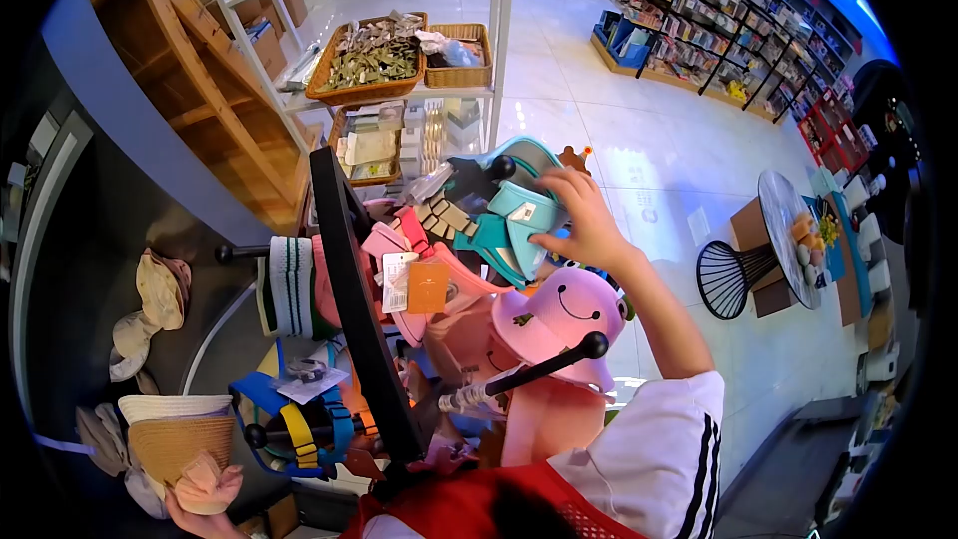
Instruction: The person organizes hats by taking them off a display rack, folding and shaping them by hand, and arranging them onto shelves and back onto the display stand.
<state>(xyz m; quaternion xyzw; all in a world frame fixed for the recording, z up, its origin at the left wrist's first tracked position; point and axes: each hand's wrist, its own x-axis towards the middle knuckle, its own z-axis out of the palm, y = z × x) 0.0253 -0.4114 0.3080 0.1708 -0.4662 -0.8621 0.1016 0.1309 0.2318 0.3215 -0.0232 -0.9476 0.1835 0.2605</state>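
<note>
My right hand is curled around the edge of a teal sun visor, thumb below and fingers above. The visor hangs among others on a rack peg with a black ball tip. At the lower left, my left hand holds a tan straw hat with a white brim and a pink bow; most of that hand is hidden behind the hat and the frame edge. Below my right hand hangs a pink bucket hat with a smiling face. A pink visor carries a white tag and an orange tag.
The rack's black bar crosses in front of me, and a ball-tipped peg points toward me. Blue and yellow visors hang lower left. Behind stands a white shelf with wicker baskets. A round table is at the right.
</note>
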